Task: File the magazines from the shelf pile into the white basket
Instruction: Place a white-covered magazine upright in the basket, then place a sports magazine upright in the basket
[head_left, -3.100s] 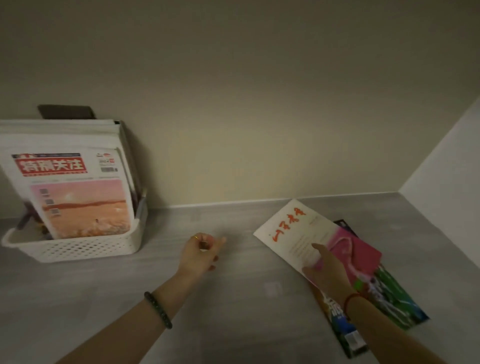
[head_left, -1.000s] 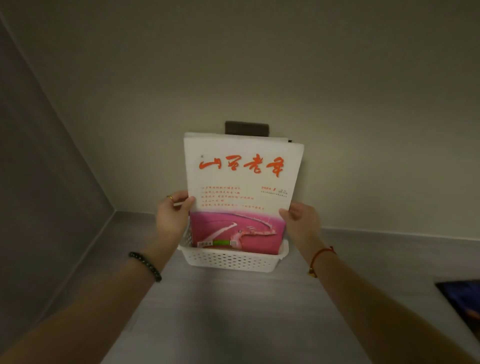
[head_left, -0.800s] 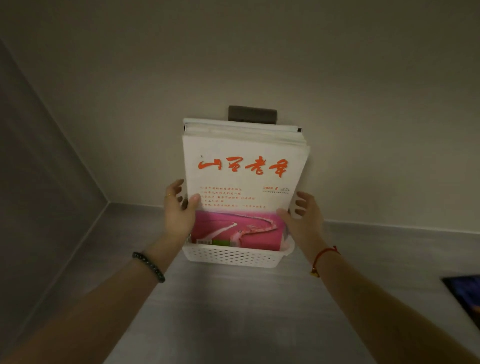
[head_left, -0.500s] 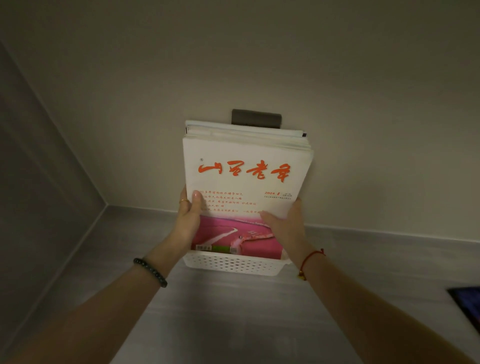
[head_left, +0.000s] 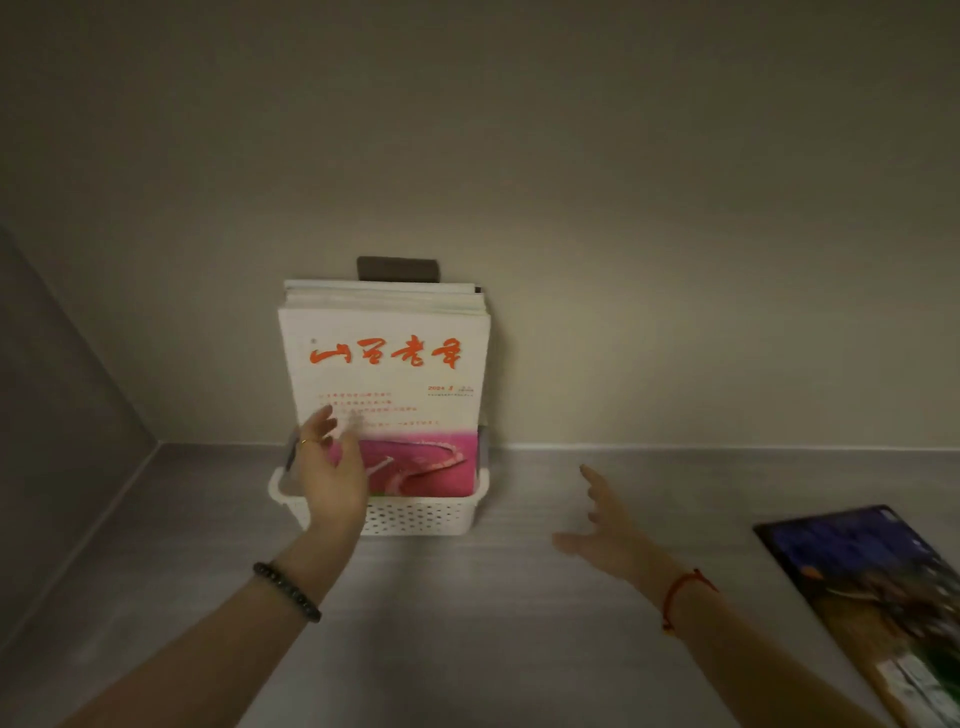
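Magazines (head_left: 384, 304) stand upright in the white basket (head_left: 426, 514) at the back of the shelf (head_left: 467, 623), the front cover (head_left: 395, 374) white over pink with big red brush characters and a small "2024", its finer lines too blurred to read. Before that cover's lower left corner the left hand (head_left: 332, 483), beaded bracelet (head_left: 287, 592) at the wrist, is raised with its grip apart, fingers spread and blurred. The right hand (head_left: 608, 535), red cord (head_left: 680, 597) at the wrist, hangs over the shelf between the basket and the dark pile (head_left: 872, 587) at right, grip apart, holding nothing.
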